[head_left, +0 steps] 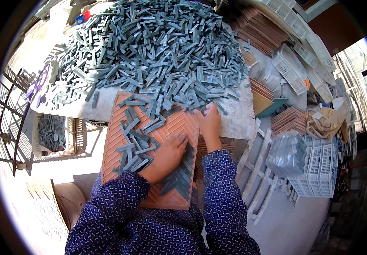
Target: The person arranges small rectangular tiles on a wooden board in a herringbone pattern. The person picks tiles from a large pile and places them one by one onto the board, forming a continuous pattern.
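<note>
Loose strips on tray, left of left hand; that hand flat across tray, fingers extended, gripping nothing. Set strips at its right. Right hand half-curled by tray's edge, grip unclear.

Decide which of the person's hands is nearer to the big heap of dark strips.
Right. The right hand is at the near edge of the heap; the left hand lies farther from it, over the orange tray, closer to the person's body.
</note>
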The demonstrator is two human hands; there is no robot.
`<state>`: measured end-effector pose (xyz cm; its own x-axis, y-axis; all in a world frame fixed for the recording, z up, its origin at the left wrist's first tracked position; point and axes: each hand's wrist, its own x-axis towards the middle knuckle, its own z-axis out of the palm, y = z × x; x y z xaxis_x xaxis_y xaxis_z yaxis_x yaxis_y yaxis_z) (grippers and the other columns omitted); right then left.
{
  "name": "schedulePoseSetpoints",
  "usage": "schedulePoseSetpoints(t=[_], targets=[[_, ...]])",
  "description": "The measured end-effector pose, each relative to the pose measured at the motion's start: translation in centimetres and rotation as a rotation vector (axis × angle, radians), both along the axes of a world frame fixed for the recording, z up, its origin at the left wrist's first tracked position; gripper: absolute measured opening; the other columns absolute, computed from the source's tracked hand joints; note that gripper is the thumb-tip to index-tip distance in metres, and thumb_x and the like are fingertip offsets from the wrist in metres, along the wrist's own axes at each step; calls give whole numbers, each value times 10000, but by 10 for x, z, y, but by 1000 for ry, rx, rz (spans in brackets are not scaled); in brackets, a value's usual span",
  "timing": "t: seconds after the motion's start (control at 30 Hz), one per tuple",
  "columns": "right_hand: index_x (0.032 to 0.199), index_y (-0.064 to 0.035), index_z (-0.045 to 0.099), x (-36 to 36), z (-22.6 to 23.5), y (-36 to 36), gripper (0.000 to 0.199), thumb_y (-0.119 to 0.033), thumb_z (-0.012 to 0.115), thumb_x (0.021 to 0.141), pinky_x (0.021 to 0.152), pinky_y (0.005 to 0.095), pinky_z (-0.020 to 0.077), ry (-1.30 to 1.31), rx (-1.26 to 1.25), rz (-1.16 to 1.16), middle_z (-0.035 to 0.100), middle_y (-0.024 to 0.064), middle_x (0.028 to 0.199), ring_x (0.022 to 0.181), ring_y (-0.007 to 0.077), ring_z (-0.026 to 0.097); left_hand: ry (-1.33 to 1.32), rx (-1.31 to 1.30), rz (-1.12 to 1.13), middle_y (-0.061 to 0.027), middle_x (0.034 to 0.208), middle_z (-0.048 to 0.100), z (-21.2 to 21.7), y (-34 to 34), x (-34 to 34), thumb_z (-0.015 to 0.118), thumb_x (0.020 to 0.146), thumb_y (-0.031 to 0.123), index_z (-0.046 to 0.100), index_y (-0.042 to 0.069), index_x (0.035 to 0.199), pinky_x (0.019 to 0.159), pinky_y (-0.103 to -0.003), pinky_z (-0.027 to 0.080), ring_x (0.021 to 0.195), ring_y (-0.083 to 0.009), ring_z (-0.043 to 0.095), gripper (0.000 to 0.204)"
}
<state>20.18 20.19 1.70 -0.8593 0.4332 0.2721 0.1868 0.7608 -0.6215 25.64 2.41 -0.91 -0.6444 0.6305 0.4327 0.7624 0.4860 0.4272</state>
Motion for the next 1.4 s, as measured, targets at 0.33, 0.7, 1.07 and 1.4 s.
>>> schedulePoseSetpoints(t=[0.33,0.7,1.07,1.4], targets=[[980,-8,618,85,-2,-14,230,-34,678,759,617,327,500,-25,-249,184,627,138,822,655,234,618,-60,75,161,-150,1096,561,34,-30,-32,587,783,71,575,-39,1109,879,-381,450,986,-314,533,344],[926,-17,653,96,1,-17,142,-8,643,784,694,362,489,47,-119,362,612,156,864,776,332,614,77,-251,256,-91,946,484,31,-11,-83,605,727,33,583,37,864,734,-344,501,909,-264,542,139],[999,-58,557,49,13,-58,280,-116,703,768,671,415,491,-65,44,212,627,144,831,775,336,627,-28,230,339,-122,878,559,42,-11,-86,666,734,84,598,14,880,653,-377,479,845,-279,590,176],[959,3,626,57,13,-16,172,-46,612,795,650,355,514,-105,-224,216,665,162,779,686,265,653,-488,190,214,-158,853,605,35,-33,-29,644,785,125,588,-7,878,699,-431,485,797,-356,602,171]])
